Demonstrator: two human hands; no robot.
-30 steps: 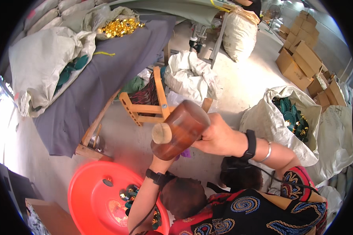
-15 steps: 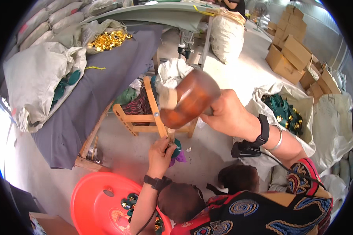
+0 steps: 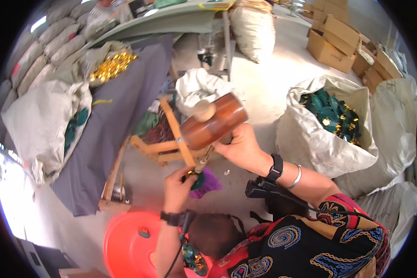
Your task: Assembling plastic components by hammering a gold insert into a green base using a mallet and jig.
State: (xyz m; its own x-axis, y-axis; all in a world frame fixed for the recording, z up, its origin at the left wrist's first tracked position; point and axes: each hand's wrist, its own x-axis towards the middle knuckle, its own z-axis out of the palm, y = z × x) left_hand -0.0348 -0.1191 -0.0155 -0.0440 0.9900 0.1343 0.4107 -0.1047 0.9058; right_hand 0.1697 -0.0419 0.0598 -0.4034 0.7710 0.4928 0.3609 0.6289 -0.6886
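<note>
My right hand [image 3: 243, 148] grips a brown wooden mallet [image 3: 213, 121], held tilted above the floor with its pale end face toward me. Just below it, my left hand [image 3: 178, 185] pinches a small green and gold piece [image 3: 195, 180] against a purple cloth pad [image 3: 211, 184]. A thin metal rod [image 3: 203, 160] rises from my left fingers toward the mallet. Both wrists carry black bands, and a silver bangle sits on my right forearm.
A red basin [image 3: 125, 241] with green pieces lies near my left elbow. A wooden frame [image 3: 164, 146] stands behind the pad. An open white sack [image 3: 310, 148] of green pieces is at the right. A grey cloth [image 3: 125, 106], gold pieces [image 3: 111, 65] and cardboard boxes [image 3: 329, 44] lie farther off.
The mallet has risen away from my left hand and stays high. My left hand has stayed on the piece at the purple pad.
</note>
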